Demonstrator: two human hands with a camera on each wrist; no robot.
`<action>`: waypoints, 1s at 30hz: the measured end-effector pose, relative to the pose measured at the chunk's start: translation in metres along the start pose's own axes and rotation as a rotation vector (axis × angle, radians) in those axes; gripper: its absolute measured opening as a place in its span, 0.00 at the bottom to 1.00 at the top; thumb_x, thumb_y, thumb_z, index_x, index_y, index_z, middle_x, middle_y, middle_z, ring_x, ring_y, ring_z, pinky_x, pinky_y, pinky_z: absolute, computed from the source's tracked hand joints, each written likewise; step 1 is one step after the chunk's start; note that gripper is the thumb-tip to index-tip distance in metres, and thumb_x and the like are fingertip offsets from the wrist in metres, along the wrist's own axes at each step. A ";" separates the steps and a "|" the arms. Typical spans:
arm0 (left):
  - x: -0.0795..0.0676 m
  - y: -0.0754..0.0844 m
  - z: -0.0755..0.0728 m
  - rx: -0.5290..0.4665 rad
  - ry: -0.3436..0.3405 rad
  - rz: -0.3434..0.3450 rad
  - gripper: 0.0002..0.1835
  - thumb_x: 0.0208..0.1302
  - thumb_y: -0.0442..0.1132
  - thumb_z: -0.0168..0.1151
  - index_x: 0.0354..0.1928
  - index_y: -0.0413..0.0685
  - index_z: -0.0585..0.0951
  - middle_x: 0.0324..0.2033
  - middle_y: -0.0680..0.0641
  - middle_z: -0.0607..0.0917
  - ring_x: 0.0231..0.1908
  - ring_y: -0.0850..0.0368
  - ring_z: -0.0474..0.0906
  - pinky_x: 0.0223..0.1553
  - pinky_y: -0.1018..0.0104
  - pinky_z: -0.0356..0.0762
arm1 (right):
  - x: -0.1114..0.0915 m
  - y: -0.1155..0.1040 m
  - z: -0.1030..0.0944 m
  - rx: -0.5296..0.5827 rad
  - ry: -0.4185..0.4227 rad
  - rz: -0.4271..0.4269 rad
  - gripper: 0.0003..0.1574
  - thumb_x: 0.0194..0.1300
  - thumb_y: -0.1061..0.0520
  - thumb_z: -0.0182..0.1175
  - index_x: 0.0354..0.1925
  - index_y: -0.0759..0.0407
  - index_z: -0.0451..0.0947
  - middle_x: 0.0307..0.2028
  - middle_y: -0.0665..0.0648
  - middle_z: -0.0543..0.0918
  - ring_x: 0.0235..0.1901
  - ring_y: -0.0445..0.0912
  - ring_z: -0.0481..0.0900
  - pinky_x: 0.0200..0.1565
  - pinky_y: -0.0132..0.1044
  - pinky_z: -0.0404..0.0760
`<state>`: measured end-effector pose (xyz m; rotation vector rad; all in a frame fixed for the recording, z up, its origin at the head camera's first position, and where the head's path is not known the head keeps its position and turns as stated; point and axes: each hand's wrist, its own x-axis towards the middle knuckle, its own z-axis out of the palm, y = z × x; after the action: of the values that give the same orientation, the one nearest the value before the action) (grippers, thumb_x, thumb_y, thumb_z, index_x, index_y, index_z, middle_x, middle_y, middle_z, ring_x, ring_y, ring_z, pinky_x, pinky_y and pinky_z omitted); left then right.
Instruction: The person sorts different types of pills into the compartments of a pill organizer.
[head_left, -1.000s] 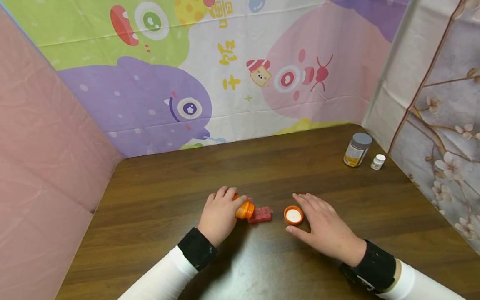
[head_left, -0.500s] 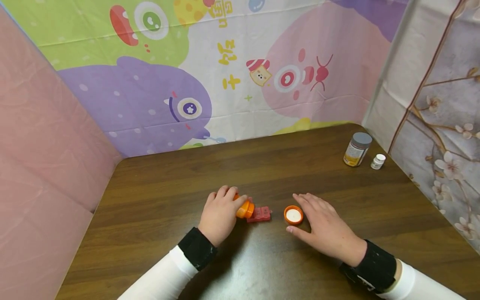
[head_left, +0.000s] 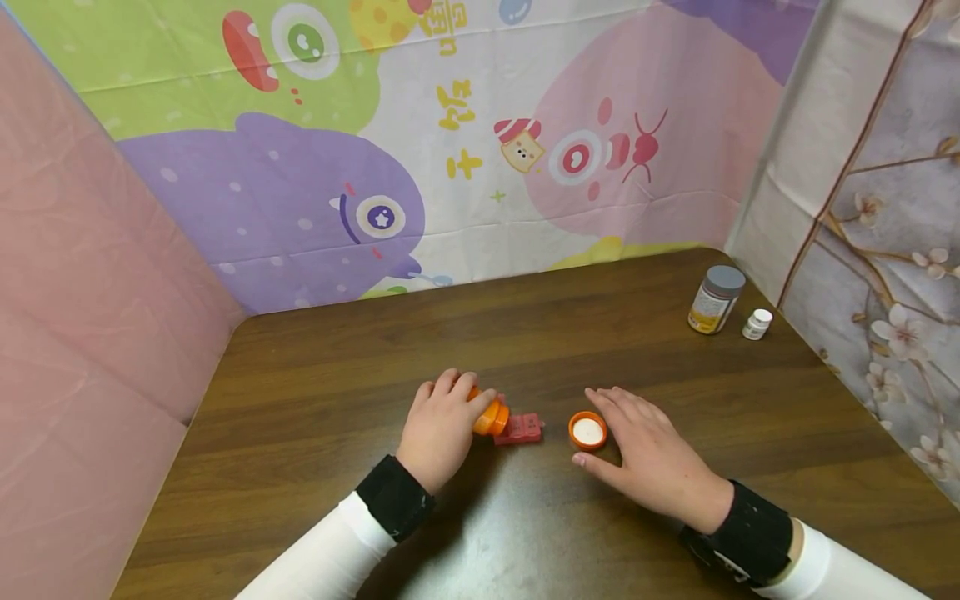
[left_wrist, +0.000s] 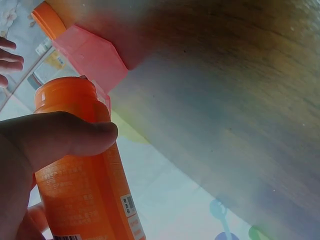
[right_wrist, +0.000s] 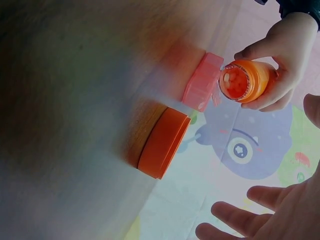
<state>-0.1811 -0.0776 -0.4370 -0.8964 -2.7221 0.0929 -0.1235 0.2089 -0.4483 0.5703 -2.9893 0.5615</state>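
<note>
My left hand point(head_left: 438, 433) grips an orange pill bottle point(head_left: 492, 417), tipped over with its uncapped mouth toward the right. In the right wrist view, several pale pills point(right_wrist: 232, 81) show inside that mouth. Right at the bottle's mouth is a small translucent red pill box point(head_left: 525, 428) on the table; the left wrist view shows its side point(left_wrist: 95, 57) just beyond the bottle neck. The orange bottle cap point(head_left: 588, 431) lies with its white inside up, to the right of the box. Beside it my right hand point(head_left: 660, 454) has spread fingers and thumb around the cap, holding nothing.
At the back right of the wooden table point(head_left: 360, 342) stand a jar with a grey lid point(head_left: 716, 300) and a small white bottle point(head_left: 757, 323). A cartoon-print cloth point(head_left: 465, 208) hangs behind the table, with a pink cloth point(head_left: 97, 292) at the left.
The red pill box has shifted very slightly left toward the bottle. The left hand keeps the bottle tipped, and the right hand stays in place by the cap.
</note>
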 end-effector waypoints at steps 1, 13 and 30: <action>0.000 0.000 0.000 -0.001 0.003 0.003 0.25 0.54 0.36 0.70 0.54 0.63 0.82 0.52 0.46 0.77 0.55 0.46 0.65 0.51 0.48 0.71 | 0.000 0.000 0.000 -0.001 0.000 -0.001 0.55 0.59 0.26 0.57 0.71 0.58 0.58 0.66 0.61 0.66 0.65 0.55 0.56 0.61 0.62 0.60; -0.001 0.001 0.000 -0.011 0.003 0.029 0.27 0.52 0.33 0.72 0.54 0.62 0.81 0.52 0.47 0.77 0.57 0.45 0.63 0.53 0.46 0.68 | -0.001 -0.001 0.002 0.006 0.007 -0.011 0.55 0.59 0.26 0.57 0.71 0.57 0.59 0.66 0.61 0.66 0.66 0.55 0.55 0.62 0.61 0.60; -0.001 0.000 0.007 -0.018 0.031 0.038 0.26 0.53 0.32 0.70 0.54 0.62 0.81 0.53 0.47 0.76 0.57 0.45 0.62 0.54 0.46 0.67 | -0.001 -0.002 0.001 0.017 -0.003 -0.020 0.55 0.59 0.25 0.55 0.71 0.58 0.60 0.66 0.61 0.66 0.66 0.55 0.55 0.61 0.62 0.60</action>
<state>-0.1821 -0.0779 -0.4442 -0.9473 -2.6813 0.0619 -0.1217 0.2076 -0.4487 0.6014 -2.9813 0.5858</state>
